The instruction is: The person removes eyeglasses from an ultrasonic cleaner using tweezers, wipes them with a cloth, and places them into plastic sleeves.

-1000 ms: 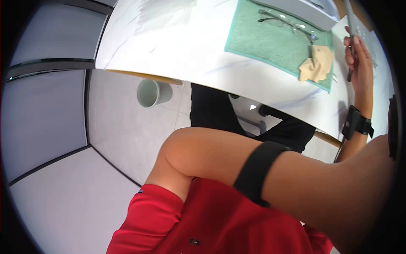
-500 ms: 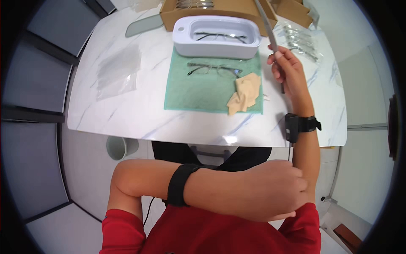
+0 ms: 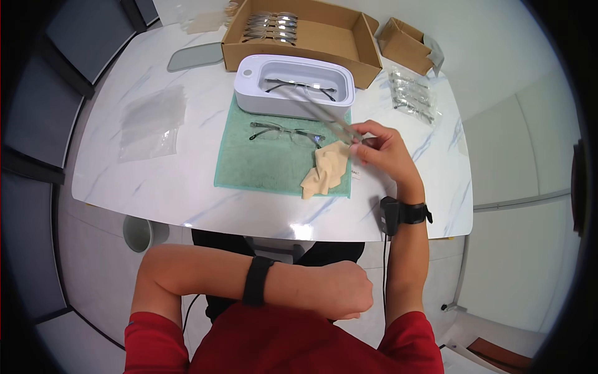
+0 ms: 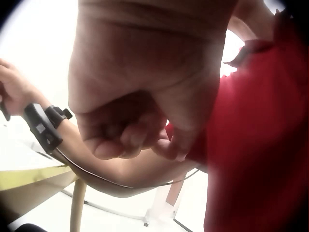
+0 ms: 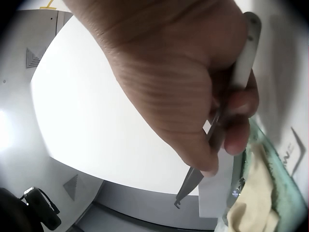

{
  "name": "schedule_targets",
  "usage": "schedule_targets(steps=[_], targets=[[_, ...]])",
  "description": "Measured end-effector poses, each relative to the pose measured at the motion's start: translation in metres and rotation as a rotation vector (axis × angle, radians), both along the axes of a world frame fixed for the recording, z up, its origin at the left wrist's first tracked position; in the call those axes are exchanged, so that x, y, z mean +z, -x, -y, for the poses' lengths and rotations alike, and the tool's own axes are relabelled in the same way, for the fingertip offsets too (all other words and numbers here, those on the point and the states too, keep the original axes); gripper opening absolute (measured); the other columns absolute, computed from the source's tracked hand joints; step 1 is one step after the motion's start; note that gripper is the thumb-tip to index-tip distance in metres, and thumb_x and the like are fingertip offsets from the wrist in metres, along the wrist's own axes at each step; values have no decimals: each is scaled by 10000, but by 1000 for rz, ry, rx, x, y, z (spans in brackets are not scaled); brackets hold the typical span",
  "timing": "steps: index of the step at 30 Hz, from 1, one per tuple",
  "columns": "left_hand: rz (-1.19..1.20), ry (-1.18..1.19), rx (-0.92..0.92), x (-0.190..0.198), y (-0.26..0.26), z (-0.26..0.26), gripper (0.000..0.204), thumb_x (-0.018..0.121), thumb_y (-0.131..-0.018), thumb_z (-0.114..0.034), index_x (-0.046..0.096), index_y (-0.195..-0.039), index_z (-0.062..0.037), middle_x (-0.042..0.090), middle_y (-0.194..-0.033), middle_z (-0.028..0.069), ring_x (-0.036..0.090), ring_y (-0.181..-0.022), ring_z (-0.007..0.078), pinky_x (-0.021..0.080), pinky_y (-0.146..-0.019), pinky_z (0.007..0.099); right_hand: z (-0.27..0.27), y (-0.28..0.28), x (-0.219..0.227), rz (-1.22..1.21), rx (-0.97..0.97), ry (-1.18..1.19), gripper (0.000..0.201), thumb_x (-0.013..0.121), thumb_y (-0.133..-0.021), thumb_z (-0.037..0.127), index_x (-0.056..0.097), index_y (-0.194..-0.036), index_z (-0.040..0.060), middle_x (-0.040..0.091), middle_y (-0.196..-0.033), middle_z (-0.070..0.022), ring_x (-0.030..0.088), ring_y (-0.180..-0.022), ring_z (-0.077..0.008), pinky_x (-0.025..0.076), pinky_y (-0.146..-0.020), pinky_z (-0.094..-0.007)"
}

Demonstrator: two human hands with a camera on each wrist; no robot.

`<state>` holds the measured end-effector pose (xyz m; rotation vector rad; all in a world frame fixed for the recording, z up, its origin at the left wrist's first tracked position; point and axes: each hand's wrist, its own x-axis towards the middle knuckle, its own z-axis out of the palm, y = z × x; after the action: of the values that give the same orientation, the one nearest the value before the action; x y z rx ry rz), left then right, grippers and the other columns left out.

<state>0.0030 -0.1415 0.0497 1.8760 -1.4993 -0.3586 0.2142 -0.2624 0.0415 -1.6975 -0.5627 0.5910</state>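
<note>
My right hand (image 3: pixel 389 153) grips long metal tweezers (image 3: pixel 327 117), pinched between thumb and fingers; their blurred far end extends across the white-lilac cleaner (image 3: pixel 286 106). One pair of glasses (image 3: pixel 317 89) lies in its basin. A second pair (image 3: pixel 308 133) rests on the green cloth (image 3: pixel 249 171), beside a crumpled beige cloth (image 3: pixel 327 171). In the right wrist view, the tweezers (image 5: pixel 246 60) run through the right hand (image 5: pixel 169 82), tips pointing away. Held before the red shirt, below the table edge, my left hand (image 3: pixel 346 290) has curled fingers, also in the left wrist view (image 4: pixel 145 82), with nothing visible in them.
Behind the cleaner stands a cardboard box (image 3: pixel 336 31) holding several glasses (image 3: pixel 271 28). Bagged glasses (image 3: pixel 411 96) and a small carton (image 3: pixel 403 47) are at the right. Clear bags (image 3: pixel 149 124) and a grey lid (image 3: pixel 195 57) lie left. A bin (image 3: pixel 138 234) stands below.
The head view has swung toward the table's middle and back. My right hand has tilted the tweezers leftward, from beside the cleaner to across it. The left hand has come into view, fingers curled.
</note>
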Motion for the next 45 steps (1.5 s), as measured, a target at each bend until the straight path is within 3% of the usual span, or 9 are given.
schedule_targets(steps=[3, 10, 12, 14, 17, 26, 36, 39, 45], targets=[[-12, -31, 14, -3, -6, -3, 303, 656, -909, -298, 686, -755, -38, 692, -722, 123, 684, -729, 343, 530, -639, 442, -1, 1, -1, 238, 48, 142, 286, 788, -821, 48, 755, -1104, 18, 605, -855, 41, 465, -668, -28, 393, -598, -204], [-80, 83, 167, 8, -40, -37, 357, 643, -921, -322, 642, -691, -50, 641, -648, 130, 628, -629, 369, 496, -577, 449, -4, 8, 8, 305, 96, 173, 291, 771, -813, 38, 754, -1102, 10, 599, -805, 22, 506, -691, -50, 420, -627, -211], [-345, 64, 175, 16, -54, -50, 365, 673, -851, -323, 625, -638, -31, 612, -609, 161, 595, -610, 399, 468, -580, 492, -4, 7, 8, 343, 94, 220, 307, 753, -811, 30, 743, -1116, -9, 603, -855, 30, 511, -740, -52, 415, -657, -202], [-412, 93, 182, 19, -61, -62, 375, 684, -853, -280, 569, -605, -23, 562, -564, 135, 530, -530, 343, 409, -528, 456, -1, 5, 7, 382, 50, 170, 281, 751, -819, 32, 743, -1097, -4, 618, -837, 18, 524, -719, -56, 432, -648, -212], [-627, 203, 178, 27, -69, -78, 441, 712, -934, -219, 477, -610, -33, 396, -519, -1, 329, -503, 104, 292, -480, 312, 6, 3, 3, 306, -47, 25, 248, 724, -847, 33, 729, -1092, -7, 651, -844, -9, 550, -695, -66, 459, -641, -225], [-931, 121, 110, 9, -72, -96, 429, 700, -947, -225, 474, -631, -43, 399, -553, -46, 332, -532, 61, 275, -487, 291, 15, -11, -8, 136, -252, -296, 247, 632, -935, 82, 674, -1143, -46, 680, -925, -73, 593, -690, -101, 463, -610, -249], [-507, 176, 324, 20, -30, -129, 359, 714, -923, -282, 558, -697, -49, 506, -577, 49, 455, -502, 212, 366, -519, 345, 24, 15, 7, 116, -412, -240, 259, 638, -954, 92, 649, -1173, -45, 647, -952, -68, 560, -671, -100, 432, -597, -250], [-407, 207, 404, 12, -12, -132, 301, 712, -916, -266, 593, -729, -63, 579, -663, 69, 555, -574, 274, 414, -548, 377, 39, 37, 13, 84, -485, -45, 253, 639, -935, 68, 642, -1159, -48, 609, -780, -27, 539, -638, -89, 419, -584, -238], [-2, 103, 632, 0, 0, -139, 228, 672, -892, -269, 638, -816, -57, 654, -802, 112, 665, -772, 341, 532, -700, 454, 63, 65, 10, 180, -565, 267, 272, 675, -921, 88, 650, -1149, -57, 641, -788, -35, 563, -656, -88, 444, -595, -232]])
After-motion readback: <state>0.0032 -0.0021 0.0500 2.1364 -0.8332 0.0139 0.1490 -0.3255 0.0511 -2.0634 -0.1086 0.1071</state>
